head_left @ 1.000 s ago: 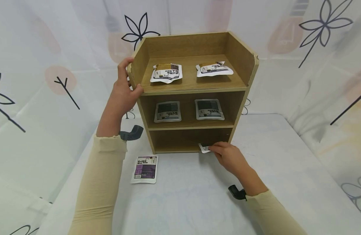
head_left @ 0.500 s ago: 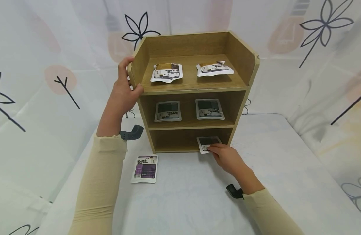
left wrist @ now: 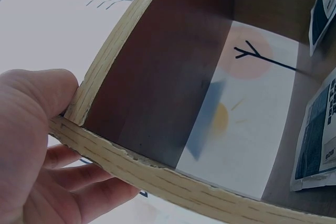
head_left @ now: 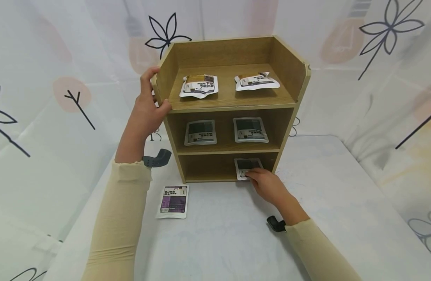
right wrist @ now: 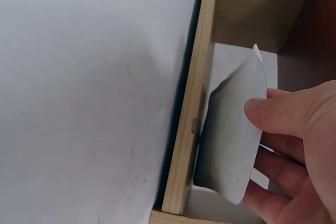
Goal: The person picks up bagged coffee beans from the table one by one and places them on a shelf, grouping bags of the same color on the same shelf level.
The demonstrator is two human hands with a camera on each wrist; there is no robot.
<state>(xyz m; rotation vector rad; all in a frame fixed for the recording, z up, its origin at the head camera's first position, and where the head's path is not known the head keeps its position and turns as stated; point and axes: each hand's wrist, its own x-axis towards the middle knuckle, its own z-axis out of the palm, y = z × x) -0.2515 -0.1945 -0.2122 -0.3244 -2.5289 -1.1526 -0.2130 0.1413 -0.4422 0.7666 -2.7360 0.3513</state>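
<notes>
My left hand (head_left: 146,105) grips the upper left side panel of a small wooden shelf (head_left: 233,107). In the left wrist view the thumb lies on one side of the board's edge and the fingers on the other. My right hand (head_left: 269,185) pinches a white-edged pouch with a dark label (head_left: 242,166) at the right of the bottom compartment. The right wrist view shows the thumb on the near edge of this pouch (right wrist: 233,135) and fingers beyond it. A purple and white pouch (head_left: 173,201) lies on the table, left of the shelf's front.
Two white and brown pouches, a left one (head_left: 199,86) and a right one (head_left: 256,81), sit on the top tier. Below them lie two dark green pouches, left (head_left: 200,132) and right (head_left: 250,130). A patterned curtain (head_left: 341,101) hangs behind the white table (head_left: 229,234).
The right hand has moved slightly left and pushed the pouch farther into the bottom compartment, where more of its label now shows. My left hand keeps its grip on the shelf.
</notes>
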